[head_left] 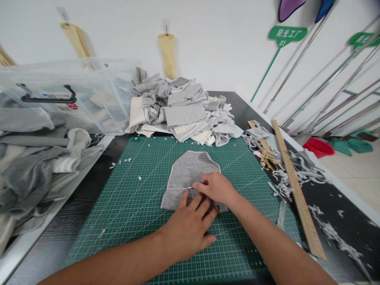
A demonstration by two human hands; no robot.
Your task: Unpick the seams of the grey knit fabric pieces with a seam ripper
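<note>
A grey piece of knit fabric [190, 170] lies flat on the green cutting mat [130, 198]. My left hand [190, 227] presses flat on the fabric's near edge, fingers spread. My right hand [215, 187] is over the cloth with fingertips pinched on a thin metal tool [190, 187] at a stitched line; what kind of tool it is stays unclear.
A heap of grey and cream fabric pieces [181, 109] sits behind the mat. A clear plastic bin [68, 95] and more cloth [32, 166] are at left. A wooden ruler [297, 190], gold scissors [267, 160] and fabric trimmings [299, 170] lie at right near the table edge.
</note>
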